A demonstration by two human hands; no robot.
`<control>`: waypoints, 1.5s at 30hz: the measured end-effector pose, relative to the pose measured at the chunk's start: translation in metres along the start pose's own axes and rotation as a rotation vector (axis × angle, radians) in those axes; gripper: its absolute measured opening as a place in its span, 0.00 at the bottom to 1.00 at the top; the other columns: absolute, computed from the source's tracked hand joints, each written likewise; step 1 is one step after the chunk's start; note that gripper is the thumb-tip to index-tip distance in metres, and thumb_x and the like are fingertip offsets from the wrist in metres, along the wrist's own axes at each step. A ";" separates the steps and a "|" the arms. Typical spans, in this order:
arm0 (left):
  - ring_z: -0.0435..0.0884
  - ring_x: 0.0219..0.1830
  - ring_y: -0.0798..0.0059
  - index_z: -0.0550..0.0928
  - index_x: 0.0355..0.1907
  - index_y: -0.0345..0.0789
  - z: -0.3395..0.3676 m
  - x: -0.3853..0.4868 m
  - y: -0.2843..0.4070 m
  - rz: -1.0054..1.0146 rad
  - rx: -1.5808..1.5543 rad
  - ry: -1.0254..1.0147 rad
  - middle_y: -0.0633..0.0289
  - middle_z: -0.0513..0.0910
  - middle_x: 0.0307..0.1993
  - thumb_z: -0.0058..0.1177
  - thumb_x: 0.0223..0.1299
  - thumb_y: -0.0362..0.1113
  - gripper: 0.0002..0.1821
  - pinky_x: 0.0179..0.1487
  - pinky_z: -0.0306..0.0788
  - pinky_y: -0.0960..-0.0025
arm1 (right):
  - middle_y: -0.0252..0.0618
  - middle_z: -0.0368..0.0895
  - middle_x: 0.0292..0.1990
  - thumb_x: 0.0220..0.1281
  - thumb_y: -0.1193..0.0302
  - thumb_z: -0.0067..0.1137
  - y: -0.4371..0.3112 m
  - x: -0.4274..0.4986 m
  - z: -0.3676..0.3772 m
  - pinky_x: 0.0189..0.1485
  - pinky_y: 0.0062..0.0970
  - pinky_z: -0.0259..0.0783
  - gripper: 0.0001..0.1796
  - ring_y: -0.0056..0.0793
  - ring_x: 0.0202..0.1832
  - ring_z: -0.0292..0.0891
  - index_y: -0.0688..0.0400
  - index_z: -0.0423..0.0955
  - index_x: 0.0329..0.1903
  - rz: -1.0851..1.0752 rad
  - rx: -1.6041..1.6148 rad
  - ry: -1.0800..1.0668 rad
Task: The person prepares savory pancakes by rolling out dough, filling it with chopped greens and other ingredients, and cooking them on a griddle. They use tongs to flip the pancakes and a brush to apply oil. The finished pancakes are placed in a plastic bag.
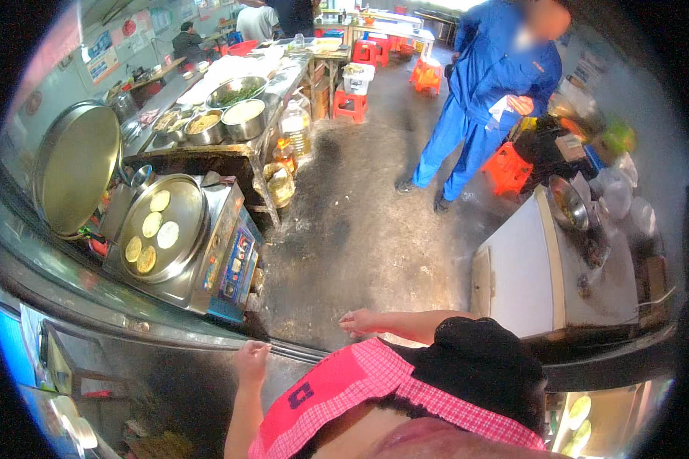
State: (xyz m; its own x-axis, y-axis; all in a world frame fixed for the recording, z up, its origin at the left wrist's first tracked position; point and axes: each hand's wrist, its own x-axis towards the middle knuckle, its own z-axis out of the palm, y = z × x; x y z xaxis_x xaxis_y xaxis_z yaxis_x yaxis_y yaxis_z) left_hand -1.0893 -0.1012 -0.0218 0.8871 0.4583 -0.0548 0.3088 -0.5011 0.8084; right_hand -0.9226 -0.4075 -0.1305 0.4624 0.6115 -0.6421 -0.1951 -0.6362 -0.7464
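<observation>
My left hand (252, 354) hangs in front of me at the lower left, its fingers curled; whether anything is in them cannot be told. Beyond it, to the left, stands an electric griddle with a round pan (190, 201). Several round flatbreads (152, 224) lie on the pan, some browned and one paler (168, 235). Its round lid (77, 166) is raised behind the pan. My right hand (357, 323) is held over the floor near the threshold (298, 351), fingers loosely bent and apart, with nothing visible in it. A pink checked apron (327, 384) covers my front.
A worktable (229, 150) past the griddle bears steel bowls of chopped greens (238, 92) and fillings (203, 123). A person in blue workwear (471, 115) stands ahead on the right. Orange stools (508, 169) and a white cabinet (517, 275) with a steel bowl (568, 202) line that side.
</observation>
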 end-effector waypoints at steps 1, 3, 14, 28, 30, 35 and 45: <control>0.83 0.30 0.71 0.83 0.30 0.32 0.001 -0.001 -0.001 0.011 -0.126 0.000 0.59 0.85 0.26 0.62 0.55 0.35 0.08 0.36 0.74 0.68 | 0.40 0.84 0.44 0.68 0.53 0.53 -0.001 -0.001 0.001 0.42 0.33 0.77 0.27 0.30 0.36 0.81 0.58 0.73 0.61 -0.024 -0.022 0.012; 0.83 0.30 0.73 0.83 0.31 0.32 0.004 -0.001 -0.003 0.024 -0.139 -0.012 0.59 0.85 0.27 0.61 0.57 0.34 0.07 0.37 0.74 0.70 | 0.41 0.84 0.45 0.68 0.53 0.53 -0.005 -0.002 -0.001 0.43 0.33 0.77 0.27 0.31 0.36 0.81 0.58 0.72 0.62 -0.042 -0.094 -0.014; 0.81 0.30 0.79 0.83 0.33 0.32 -0.008 0.007 -0.005 0.033 -0.283 0.063 0.62 0.84 0.27 0.61 0.57 0.32 0.05 0.37 0.73 0.73 | 0.35 0.82 0.45 0.70 0.53 0.53 -0.015 0.000 -0.012 0.41 0.25 0.76 0.28 0.22 0.37 0.78 0.59 0.71 0.62 -0.006 -0.026 -0.056; 0.86 0.34 0.61 0.85 0.35 0.38 -0.015 -0.010 -0.012 0.054 0.134 0.044 0.55 0.86 0.30 0.59 0.58 0.50 0.17 0.39 0.76 0.61 | 0.41 0.84 0.45 0.70 0.53 0.52 0.008 0.014 0.001 0.45 0.31 0.77 0.25 0.27 0.43 0.81 0.58 0.73 0.59 -0.068 -0.207 -0.132; 0.86 0.34 0.63 0.85 0.34 0.38 -0.014 -0.014 -0.012 -0.026 0.121 0.042 0.55 0.86 0.31 0.61 0.56 0.49 0.15 0.39 0.76 0.63 | 0.40 0.84 0.45 0.70 0.54 0.52 0.006 0.011 0.002 0.42 0.31 0.77 0.26 0.28 0.38 0.80 0.60 0.73 0.60 -0.018 -0.178 -0.115; 0.85 0.35 0.63 0.86 0.35 0.41 -0.013 -0.028 -0.012 -0.098 0.031 0.060 0.57 0.86 0.32 0.60 0.56 0.48 0.14 0.41 0.76 0.62 | 0.39 0.83 0.46 0.70 0.56 0.53 -0.006 0.006 0.007 0.40 0.28 0.76 0.26 0.25 0.36 0.79 0.62 0.72 0.61 0.013 -0.095 -0.131; 0.85 0.34 0.65 0.85 0.36 0.39 -0.024 -0.053 -0.025 -0.182 0.058 0.037 0.55 0.85 0.30 0.61 0.57 0.45 0.12 0.41 0.75 0.63 | 0.39 0.84 0.43 0.71 0.56 0.52 -0.020 0.017 0.014 0.42 0.29 0.76 0.25 0.25 0.37 0.79 0.62 0.72 0.60 -0.027 -0.138 -0.199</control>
State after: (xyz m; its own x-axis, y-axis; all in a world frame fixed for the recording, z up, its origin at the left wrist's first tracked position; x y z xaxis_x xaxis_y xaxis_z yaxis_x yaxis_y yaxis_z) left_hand -1.1520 -0.0953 -0.0249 0.8018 0.5717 -0.1742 0.4831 -0.4483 0.7521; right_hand -0.9232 -0.3776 -0.1288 0.2834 0.7010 -0.6544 -0.0582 -0.6685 -0.7414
